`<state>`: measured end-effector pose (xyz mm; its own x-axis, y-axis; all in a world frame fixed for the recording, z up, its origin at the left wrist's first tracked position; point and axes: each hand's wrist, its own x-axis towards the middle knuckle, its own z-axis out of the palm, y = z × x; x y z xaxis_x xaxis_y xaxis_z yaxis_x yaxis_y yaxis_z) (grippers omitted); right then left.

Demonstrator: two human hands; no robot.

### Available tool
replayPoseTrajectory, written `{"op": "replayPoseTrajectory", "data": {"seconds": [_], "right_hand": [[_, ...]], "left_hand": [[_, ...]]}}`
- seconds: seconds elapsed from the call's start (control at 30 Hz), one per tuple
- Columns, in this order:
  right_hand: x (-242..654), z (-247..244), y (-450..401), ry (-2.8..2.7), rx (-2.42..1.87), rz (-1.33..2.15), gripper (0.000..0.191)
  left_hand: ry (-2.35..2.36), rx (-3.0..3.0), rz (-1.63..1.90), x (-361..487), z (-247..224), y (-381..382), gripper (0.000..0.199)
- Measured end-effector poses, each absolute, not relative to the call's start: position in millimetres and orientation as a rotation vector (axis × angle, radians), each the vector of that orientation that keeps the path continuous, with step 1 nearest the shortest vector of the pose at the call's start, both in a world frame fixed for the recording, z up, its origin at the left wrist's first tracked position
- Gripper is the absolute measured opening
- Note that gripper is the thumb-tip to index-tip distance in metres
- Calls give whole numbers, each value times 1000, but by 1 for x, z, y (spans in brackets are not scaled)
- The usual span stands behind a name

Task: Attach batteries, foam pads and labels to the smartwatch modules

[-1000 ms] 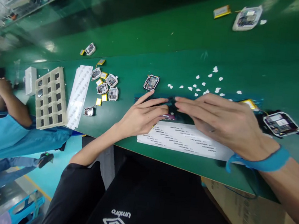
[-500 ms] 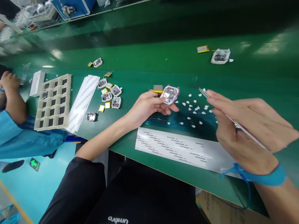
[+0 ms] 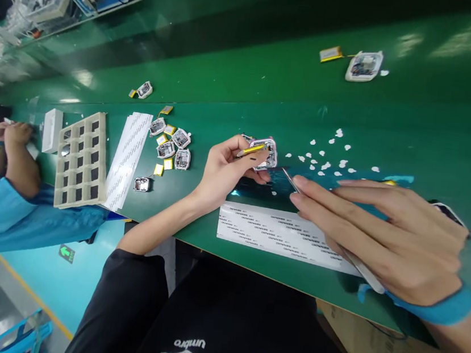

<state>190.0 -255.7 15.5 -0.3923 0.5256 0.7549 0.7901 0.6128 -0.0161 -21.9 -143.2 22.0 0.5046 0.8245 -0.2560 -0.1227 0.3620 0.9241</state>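
Observation:
My left hand grips a small square watch housing with a pinkish-white rim and exposed metal inside. A yellow flat battery lies against the housing, between my fingers. My right hand holds long steel tweezers, their tips close to the housing but apart from it. The fingers of my right hand rest just above a teal film sheet, which lies on the bench. A white printed label sheet lies just below both hands.
Several watch housings and yellow pieces lie left of my hands, beside a white label strip and a grey compartment tray. White flecks dot the green bench. A co-worker's hands and blue sleeve show far left.
The yellow battery, earlier beside the housing, now lies against it in my left hand. My right hand has moved left and down, bringing the tweezer tips close to the housing.

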Motion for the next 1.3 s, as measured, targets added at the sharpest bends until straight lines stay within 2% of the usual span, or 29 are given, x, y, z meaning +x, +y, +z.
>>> {"op": "replayPoseTrajectory", "data": {"seconds": [0.37, 0.53, 0.6, 0.7, 0.83, 1.3], "right_hand": [[177, 19, -261, -2173, -1066, -332, 50], [179, 27, -261, -2163, -1131, -254, 69], [180, 33, -262, -2191, -1145, -182, 77], [182, 40, -265, -2192, -1141, -78, 80], [181, 43, -267, -2147, -1197, -19, 82], [178, 40, -260, -2017, -1192, -276, 80]], "left_hand": [[828, 982, 679, -19, 32, -152, 41], [831, 1009, 695, -16, 29, -156, 39], [845, 1028, 718, -14, 26, -158, 44], [871, 1067, 735, -12, 22, -160, 55], [862, 1087, 718, -11, 18, -160, 54], [834, 1173, 730, -20, 18, -146, 44]]}}
